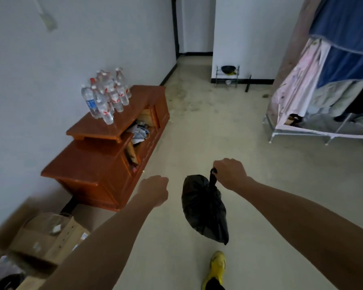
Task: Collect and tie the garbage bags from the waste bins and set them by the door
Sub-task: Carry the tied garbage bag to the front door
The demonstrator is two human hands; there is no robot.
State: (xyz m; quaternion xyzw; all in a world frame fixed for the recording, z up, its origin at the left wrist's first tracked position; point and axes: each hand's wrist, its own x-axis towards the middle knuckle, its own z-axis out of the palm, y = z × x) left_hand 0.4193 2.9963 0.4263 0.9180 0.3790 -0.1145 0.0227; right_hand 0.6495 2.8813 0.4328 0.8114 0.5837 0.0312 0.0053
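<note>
A black garbage bag [204,210] hangs above the floor in the lower middle of the head view, its neck gathered into a knot at the top. My right hand [230,173] grips that knot, fingers curled round it. My left hand [154,190] is held out to the left of the bag, fingers curled under and holding nothing. No waste bin is in view.
A low orange-brown cabinet [105,155] with several water bottles [106,97] stands along the left wall. Cardboard boxes [48,237] lie at the lower left. A fabric wardrobe on a metal frame [323,97] stands at the right. A corridor [194,57] opens straight ahead beside a small metal rack [227,77].
</note>
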